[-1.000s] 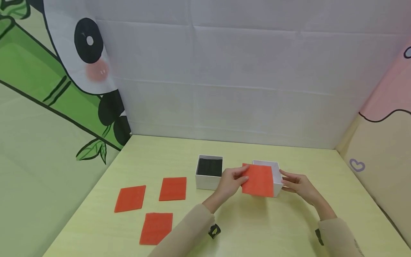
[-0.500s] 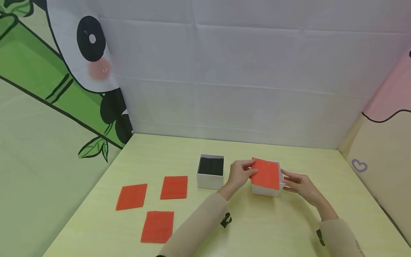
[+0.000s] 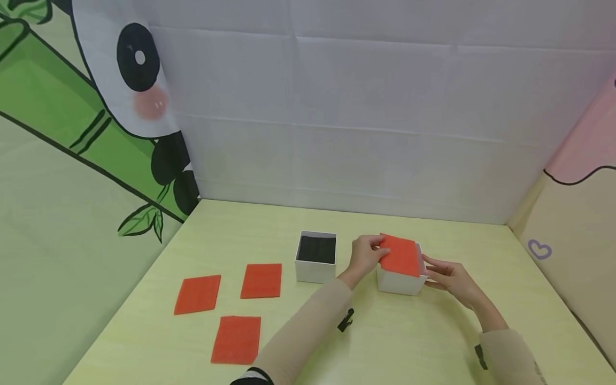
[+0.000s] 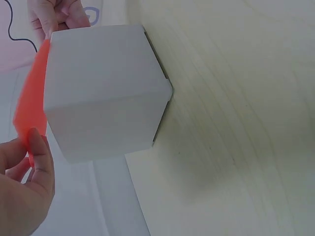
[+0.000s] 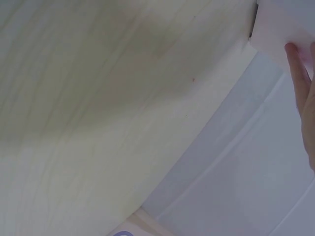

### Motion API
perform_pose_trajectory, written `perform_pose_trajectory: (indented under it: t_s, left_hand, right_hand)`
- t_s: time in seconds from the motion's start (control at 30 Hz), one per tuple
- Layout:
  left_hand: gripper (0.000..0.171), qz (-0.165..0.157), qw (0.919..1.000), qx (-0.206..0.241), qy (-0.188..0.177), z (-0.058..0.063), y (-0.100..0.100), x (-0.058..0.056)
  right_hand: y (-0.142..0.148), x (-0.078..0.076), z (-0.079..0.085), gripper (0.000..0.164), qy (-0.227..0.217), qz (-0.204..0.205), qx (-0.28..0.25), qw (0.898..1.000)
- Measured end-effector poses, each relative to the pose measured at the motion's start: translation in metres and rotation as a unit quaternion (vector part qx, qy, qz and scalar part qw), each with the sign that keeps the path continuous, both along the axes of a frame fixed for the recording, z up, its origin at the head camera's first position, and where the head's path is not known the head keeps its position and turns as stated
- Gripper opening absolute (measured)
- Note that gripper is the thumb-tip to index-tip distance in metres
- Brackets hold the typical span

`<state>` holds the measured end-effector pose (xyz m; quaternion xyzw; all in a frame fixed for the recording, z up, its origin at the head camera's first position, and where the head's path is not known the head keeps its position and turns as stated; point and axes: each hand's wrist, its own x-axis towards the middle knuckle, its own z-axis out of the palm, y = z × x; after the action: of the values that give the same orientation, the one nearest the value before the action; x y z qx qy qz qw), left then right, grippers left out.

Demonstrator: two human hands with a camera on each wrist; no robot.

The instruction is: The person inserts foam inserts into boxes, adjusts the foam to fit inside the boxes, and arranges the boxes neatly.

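Your left hand (image 3: 363,255) has moved forward; its fingers pinch the red cloth (image 3: 402,256), just right of them, over the box (image 3: 399,283). Your right hand (image 3: 453,278) touches the box, fingers straight; best keep it still.

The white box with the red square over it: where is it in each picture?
Head: the white box is right of the middle, under the red square.
Left wrist: the box looks big, in the upper left.
Right wrist: only part of the box shows, at the top right corner.
Shared landmark: the right hand, beside that box in all three.
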<state>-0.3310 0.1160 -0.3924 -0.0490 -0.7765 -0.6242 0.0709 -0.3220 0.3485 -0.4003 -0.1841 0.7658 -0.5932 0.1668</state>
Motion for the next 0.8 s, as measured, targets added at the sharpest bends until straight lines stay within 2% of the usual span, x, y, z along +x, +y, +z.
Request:
perform_pose_trajectory:
  t_s: [0.17,0.47,0.8]
  left_hand:
    - [0.032,0.007,0.9997,-0.022,0.009,-0.0001,0.0022,-0.0003]
    - [0.03,0.027,0.9979,-0.059,0.004,0.0012,0.0026,-0.0008]
    - [0.034,0.012,0.9942,-0.105,-0.023,-0.0002,0.0042,0.0014]
  right_hand:
    - [-0.0029,0.0,-0.0003,0.057,-0.011,-0.009,0.007,1.0]
    - [-0.0074,0.0024,0.006,0.06,-0.03,-0.021,0.032,0.999]
    - [-0.0097,0.0053,0.0058,0.06,-0.032,-0.024,0.027,0.999]
